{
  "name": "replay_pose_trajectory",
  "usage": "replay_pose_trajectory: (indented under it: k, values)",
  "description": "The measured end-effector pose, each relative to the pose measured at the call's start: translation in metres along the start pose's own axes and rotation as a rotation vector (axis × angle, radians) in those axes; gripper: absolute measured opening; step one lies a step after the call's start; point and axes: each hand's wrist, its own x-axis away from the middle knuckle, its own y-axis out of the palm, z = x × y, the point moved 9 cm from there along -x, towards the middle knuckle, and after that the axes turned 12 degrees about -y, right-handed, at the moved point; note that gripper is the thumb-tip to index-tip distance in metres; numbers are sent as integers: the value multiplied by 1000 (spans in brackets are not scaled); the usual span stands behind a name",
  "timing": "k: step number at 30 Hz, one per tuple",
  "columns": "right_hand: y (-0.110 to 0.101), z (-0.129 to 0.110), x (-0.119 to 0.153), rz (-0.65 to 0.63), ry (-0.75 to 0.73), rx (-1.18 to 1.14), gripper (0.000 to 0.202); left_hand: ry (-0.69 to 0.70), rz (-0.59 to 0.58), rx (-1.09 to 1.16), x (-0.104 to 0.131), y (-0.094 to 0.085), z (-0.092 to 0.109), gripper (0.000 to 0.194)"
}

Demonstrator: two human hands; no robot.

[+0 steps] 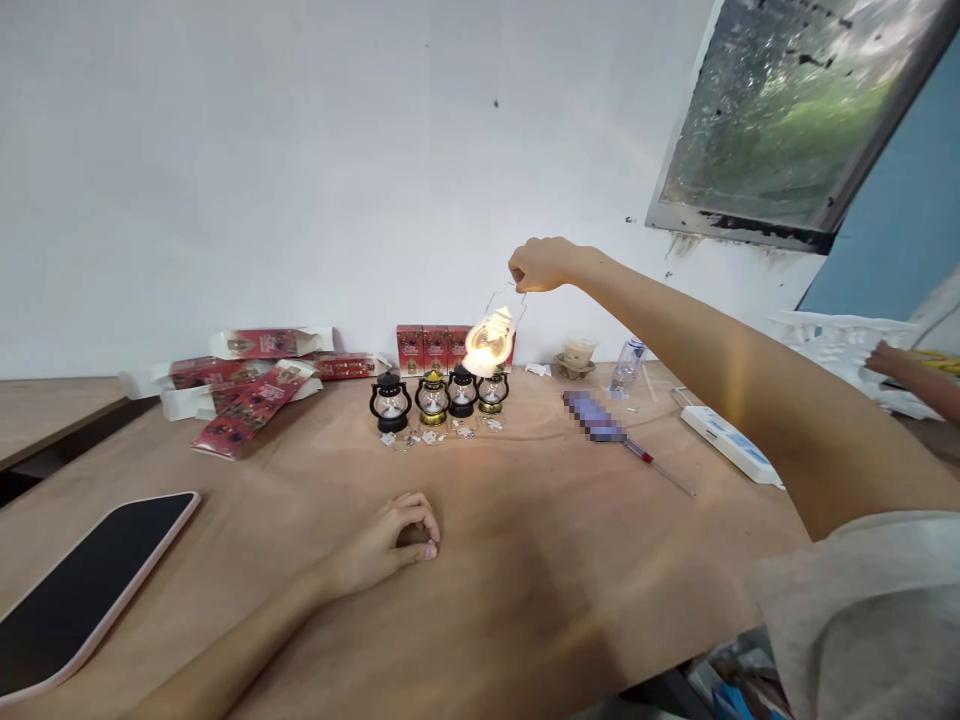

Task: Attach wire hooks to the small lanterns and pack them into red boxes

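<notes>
My right hand point(541, 264) is raised over the back of the table, its fingers pinched on the thin wire handle of a small lit lantern point(490, 342). The lantern hangs tilted and glows so brightly that its body is washed out. My left hand point(397, 540) rests on the tabletop, loosely curled, thumb tip close to the fingertips with nothing visible between them. Behind the hanging lantern, several small unlit lanterns point(390, 402) stand in a row, black or gold, with white tags point(429, 437) in front of them.
Upright red boxes point(410, 350) stand against the wall. Opened red boxes point(251, 405) lie at left. A phone point(90, 590) is at front left. To the right are a purple packet with a screwdriver-like shaft point(596, 415), a clear bottle point(627, 367), a cup point(577, 355), a power strip point(731, 443) and another person's hand point(889, 360).
</notes>
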Motion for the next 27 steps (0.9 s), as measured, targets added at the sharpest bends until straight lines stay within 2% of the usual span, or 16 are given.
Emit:
replay_pose_trajectory:
  k: [2, 4, 7, 10, 13, 16, 18, 21, 24, 27]
  values:
    - [2, 2, -6, 47, -76, 47, 26, -30, 15, -7, 0, -2, -1, 18]
    - [7, 2, -9, 38, -91, 51, 33, -75, 33, 4, 1, -3, -2, 18]
    - [17, -1, -3, -104, 19, 3, 36, -150, 48, 100, 1, -4, -8, 22]
    - [24, -21, 11, -254, 36, -114, 29, -171, 87, 271, -1, -6, -13, 27]
    - [26, -52, 25, -236, -28, -527, 23, -206, 162, 431, -3, -13, -21, 32]
    - [27, -85, 34, -63, -102, -1079, 23, -294, 247, 578, -2, -21, -33, 42]
    - [34, -103, 37, 83, -99, -1379, 20, -339, 299, 669, 0, -26, -40, 47]
    - [57, -134, 37, 209, -74, -1753, 16, -354, 323, 834, 1, -26, -46, 50]
    - [85, -169, 35, 199, -41, -2028, 18, -347, 280, 1024, -2, -20, -50, 41]
    - [118, -190, 37, 188, 129, -2221, 16, -364, 232, 1082, -6, -12, -53, 35]
